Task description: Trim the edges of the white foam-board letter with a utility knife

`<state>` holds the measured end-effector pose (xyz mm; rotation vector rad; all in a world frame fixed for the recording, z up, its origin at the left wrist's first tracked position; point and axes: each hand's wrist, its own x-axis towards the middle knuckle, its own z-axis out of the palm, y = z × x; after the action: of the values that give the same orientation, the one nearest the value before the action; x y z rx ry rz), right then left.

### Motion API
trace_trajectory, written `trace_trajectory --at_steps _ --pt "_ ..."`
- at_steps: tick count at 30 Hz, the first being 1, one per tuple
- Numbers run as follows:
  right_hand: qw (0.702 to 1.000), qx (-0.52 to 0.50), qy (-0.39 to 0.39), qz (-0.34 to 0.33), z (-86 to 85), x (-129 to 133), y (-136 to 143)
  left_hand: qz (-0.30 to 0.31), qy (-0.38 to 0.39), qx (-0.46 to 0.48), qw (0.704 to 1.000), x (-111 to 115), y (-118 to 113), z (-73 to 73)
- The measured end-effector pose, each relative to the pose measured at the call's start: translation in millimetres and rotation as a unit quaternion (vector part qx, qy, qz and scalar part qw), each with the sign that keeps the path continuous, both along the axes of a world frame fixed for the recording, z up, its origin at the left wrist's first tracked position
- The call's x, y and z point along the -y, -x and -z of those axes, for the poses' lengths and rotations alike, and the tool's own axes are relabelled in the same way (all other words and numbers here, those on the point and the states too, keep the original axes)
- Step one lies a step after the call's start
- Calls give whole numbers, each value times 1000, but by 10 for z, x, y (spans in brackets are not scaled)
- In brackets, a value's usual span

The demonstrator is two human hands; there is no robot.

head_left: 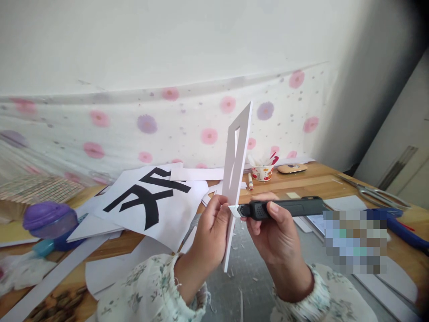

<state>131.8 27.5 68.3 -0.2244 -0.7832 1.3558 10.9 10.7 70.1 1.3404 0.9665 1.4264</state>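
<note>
Near the middle, my left hand (212,232) grips a white foam board (233,179) held upright, nearly edge-on, with narrow cut-out openings in it. My right hand (279,237) is closed round a black utility knife (288,208) lying level, its blade pointing left. The blade tip is at the board's right edge, close to my left thumb. Behind my left hand, a white sheet with a black character (147,197) lies on the table.
A grey cutting mat (253,273) with white scraps is below my hands. Scissors (375,192) and a blue-handled tool (402,228) lie right. A paper cup (262,171) stands behind; a purple-lidded container (50,219) is left.
</note>
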Motion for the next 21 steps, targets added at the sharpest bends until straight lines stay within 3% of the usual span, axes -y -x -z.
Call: trace_trajectory --at_steps 10,21 --pt "999 -36 -25 15 -41 -88 -118 28 16 -17 999 58 -95 69" --pt "995 -82 -19 57 -130 -155 -269 70 47 -21 996 87 -152 251"
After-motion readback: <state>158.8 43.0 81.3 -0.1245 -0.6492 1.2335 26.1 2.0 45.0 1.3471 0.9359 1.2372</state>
